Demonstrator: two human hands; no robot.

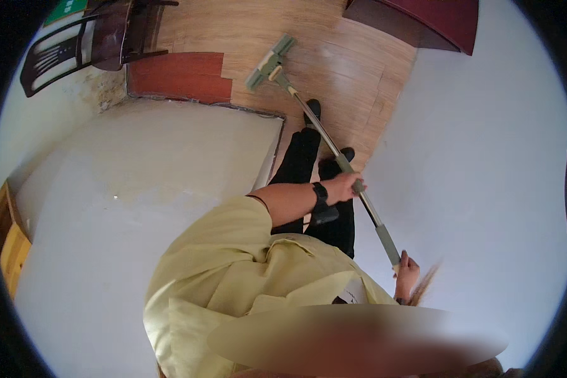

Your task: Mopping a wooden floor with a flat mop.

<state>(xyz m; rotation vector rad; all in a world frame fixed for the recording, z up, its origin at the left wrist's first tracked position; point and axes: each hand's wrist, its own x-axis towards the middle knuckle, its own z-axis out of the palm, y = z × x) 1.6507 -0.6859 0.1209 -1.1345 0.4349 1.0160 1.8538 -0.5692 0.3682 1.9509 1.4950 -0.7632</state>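
A grey-green flat mop head with a foam or sponge-like strip rests on the wood-look floor. Its metal pole slants down past my dark shoes and trouser legs. My left hand, with a black band on the wrist, is closed around the pole's middle, by a grey joint. At the upper end of the handle, my right hand grips just past the long grey sleeve; its fingers are partly hidden.
White walls stand close on both sides, the left one ending in a corner near my feet. Beyond it lie a red floor patch and a dark wooden chair. A maroon piece of furniture stands at the upper right. A wooden box-like object is far left.
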